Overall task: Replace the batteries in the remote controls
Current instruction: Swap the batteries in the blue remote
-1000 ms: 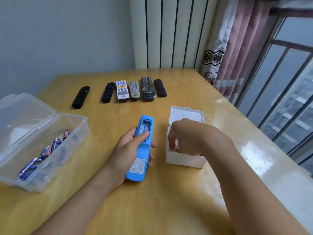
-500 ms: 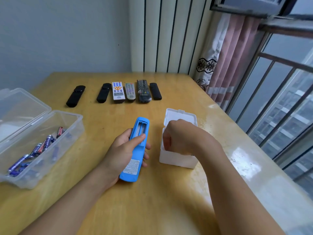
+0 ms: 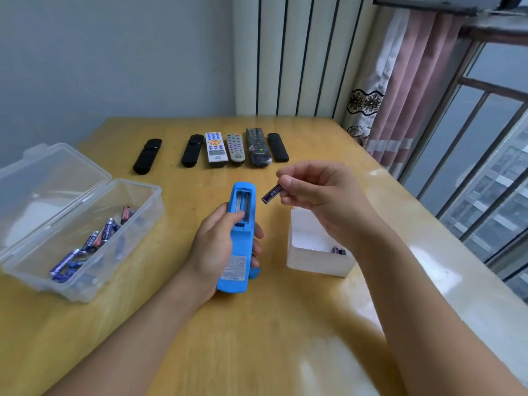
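Observation:
My left hand (image 3: 217, 247) grips a blue remote (image 3: 238, 247) lying back side up, its battery bay open and empty, with my thumb across the bay's lower edge. My right hand (image 3: 320, 192) pinches a purple battery (image 3: 272, 193) between thumb and fingers, just right of the bay and above the table. Below that hand stands a small white box (image 3: 314, 262) with a few batteries at its right corner.
A clear plastic box (image 3: 85, 275) with its lid open holds several batteries at the left. Several remotes (image 3: 216, 147) lie in a row at the far side of the wooden table (image 3: 285, 324). A curtain and window bars stand at the right.
My right hand has come up out of the white box with a purple battery and moved left toward the open bay. The left hand keeps its hold on the blue remote.

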Available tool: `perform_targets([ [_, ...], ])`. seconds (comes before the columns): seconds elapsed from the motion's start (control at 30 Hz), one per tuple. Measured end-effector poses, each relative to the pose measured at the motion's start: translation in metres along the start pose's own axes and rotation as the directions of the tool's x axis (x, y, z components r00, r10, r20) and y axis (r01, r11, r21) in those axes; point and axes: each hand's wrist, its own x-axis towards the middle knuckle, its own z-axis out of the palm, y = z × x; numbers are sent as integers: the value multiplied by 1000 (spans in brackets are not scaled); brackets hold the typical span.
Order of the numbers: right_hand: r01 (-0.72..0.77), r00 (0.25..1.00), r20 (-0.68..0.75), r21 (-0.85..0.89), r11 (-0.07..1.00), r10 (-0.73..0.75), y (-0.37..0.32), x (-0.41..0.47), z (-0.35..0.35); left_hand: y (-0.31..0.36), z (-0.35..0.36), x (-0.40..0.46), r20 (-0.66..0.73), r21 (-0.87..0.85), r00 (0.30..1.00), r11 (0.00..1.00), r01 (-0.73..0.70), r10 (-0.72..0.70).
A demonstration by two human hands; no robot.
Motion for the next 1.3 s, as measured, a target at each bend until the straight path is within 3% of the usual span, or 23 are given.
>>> perform_targets([
  [0.1,-54,998,-32,64,996,56,13,-2,20,4,-6,-3,51,-99,998,994,40,-35],
  [0.2,11,993,-121,24,1000,-8,14,-6,21,6,-9,-6,131,-183,991,982,44,-20],
  [0.33,129,976,-170,-58,990,-137,12,-9,32,6,-7,-8,153,-171,988,985,22,4],
  [0.47,261,938,-159,-260,930,-308,14,-15,42,5,-5,-9,193,-154,981,987,42,-11],
  [0.63,268,906,-234,-324,907,-352,22,-15,49,5,-6,-8,202,-94,979,995,31,-11],
  [0.8,181,936,-224,-356,917,-272,26,-16,51,2,-2,-9,170,72,985,996,-49,37],
  [1.0,209,946,-121,-477,854,-299,24,-16,48,0,-4,-12,225,82,973,994,-69,49],
  [1.13,121,979,-138,-212,970,-152,16,-13,38,1,-4,-11,248,93,965,989,-117,91],
  [1.23,-59,998,-25,-63,996,58,11,-9,31,-1,-1,-11,280,107,953,983,-150,114],
  [1.3,-101,994,30,-49,994,103,10,-9,28,-2,1,-12,299,118,947,980,-161,120],
])
